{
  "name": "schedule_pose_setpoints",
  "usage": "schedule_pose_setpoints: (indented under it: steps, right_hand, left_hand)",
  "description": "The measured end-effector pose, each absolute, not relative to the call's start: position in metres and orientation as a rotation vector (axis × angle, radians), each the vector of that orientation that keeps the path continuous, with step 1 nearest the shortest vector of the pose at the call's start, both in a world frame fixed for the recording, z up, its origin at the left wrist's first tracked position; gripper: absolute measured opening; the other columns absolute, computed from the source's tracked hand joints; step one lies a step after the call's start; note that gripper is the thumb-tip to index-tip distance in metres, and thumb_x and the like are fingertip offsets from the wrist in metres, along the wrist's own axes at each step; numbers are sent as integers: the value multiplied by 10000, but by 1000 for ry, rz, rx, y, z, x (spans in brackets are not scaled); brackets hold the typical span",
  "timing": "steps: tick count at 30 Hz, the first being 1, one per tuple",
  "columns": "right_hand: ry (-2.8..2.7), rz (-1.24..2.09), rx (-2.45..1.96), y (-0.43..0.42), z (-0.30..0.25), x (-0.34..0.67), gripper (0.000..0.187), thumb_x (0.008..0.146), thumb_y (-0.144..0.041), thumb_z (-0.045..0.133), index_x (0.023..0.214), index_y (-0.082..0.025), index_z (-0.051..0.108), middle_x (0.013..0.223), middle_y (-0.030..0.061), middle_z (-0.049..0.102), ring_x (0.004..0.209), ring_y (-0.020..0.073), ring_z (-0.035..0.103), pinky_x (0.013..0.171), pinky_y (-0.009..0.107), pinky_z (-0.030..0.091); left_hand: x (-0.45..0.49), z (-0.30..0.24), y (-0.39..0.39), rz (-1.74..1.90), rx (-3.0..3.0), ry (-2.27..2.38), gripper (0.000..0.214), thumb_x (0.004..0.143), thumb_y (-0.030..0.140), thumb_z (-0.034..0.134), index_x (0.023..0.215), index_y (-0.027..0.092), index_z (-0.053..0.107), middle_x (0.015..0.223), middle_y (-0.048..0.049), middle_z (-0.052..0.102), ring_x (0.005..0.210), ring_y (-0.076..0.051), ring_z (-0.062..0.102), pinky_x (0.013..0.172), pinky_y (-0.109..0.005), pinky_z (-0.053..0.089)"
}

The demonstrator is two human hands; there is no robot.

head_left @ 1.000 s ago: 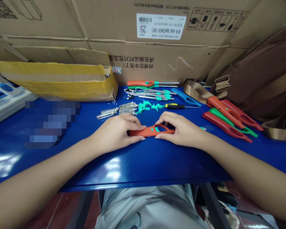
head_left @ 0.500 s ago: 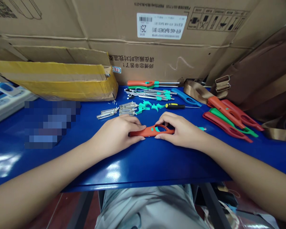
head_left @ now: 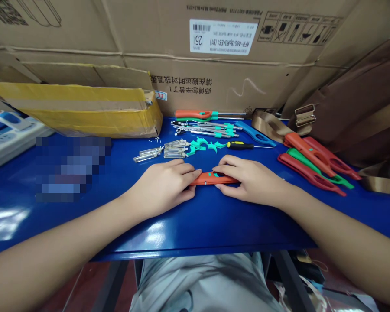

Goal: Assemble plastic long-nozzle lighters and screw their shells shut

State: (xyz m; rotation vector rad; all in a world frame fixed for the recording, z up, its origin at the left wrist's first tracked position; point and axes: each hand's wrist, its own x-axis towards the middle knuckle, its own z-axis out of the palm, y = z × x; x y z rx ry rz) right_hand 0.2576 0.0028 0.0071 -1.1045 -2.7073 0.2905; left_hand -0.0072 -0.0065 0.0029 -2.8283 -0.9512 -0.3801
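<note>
Between my two hands lies an orange long-neck lighter (head_left: 209,178), just over the blue table. My left hand (head_left: 165,184) is closed round its left end, thumb and fingers pinching the casing. On the other end, my right hand (head_left: 255,180) grips the part by the trigger loop, and its fingers cover the front end. The lighter's narrow side faces me, with a bit of teal showing at the loop. Just behind lie teal triggers (head_left: 198,145), clear fuel tanks (head_left: 175,148) and a black-yellow screwdriver (head_left: 240,145).
Metal lighter tubes with wires (head_left: 211,129) and a finished-looking orange lighter (head_left: 193,114) lie at the back. Red and green casings (head_left: 312,169) are piled right, near a brown strap (head_left: 269,123). A yellow-taped carton (head_left: 94,108) and power strip (head_left: 22,141) stand left.
The lighter has rolled in my hands, so its side edge now faces me and the loop looks narrower. The teal front tip past my right hand is now hidden.
</note>
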Motion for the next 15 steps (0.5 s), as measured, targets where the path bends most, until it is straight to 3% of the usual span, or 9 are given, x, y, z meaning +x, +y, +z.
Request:
schedule_pose_setpoints:
  steps: [7, 15]
  right_hand:
    - [-2783, 181, -1061, 2, 9, 259, 367, 1068, -384, 416, 1203, -164, 678, 1162, 89, 660, 930, 220, 668, 769, 342, 501]
    - [-2814, 119, -1082, -1, 14, 257, 382, 1081, -393, 379, 1085, -165, 686, 1060, 83, 690, 841, 205, 647, 673, 332, 432]
  left_hand:
    - [-6, 2, -3, -510, -2817, -907, 343, 1055, 354, 488, 1203, 135, 707, 1048, -67, 759, 923, -226, 714, 787, -357, 591]
    - [-5, 5, -4, -504, -2857, -927, 307, 1063, 324, 453, 1130, 137, 688, 994, -70, 741, 892, -224, 701, 770, -347, 554]
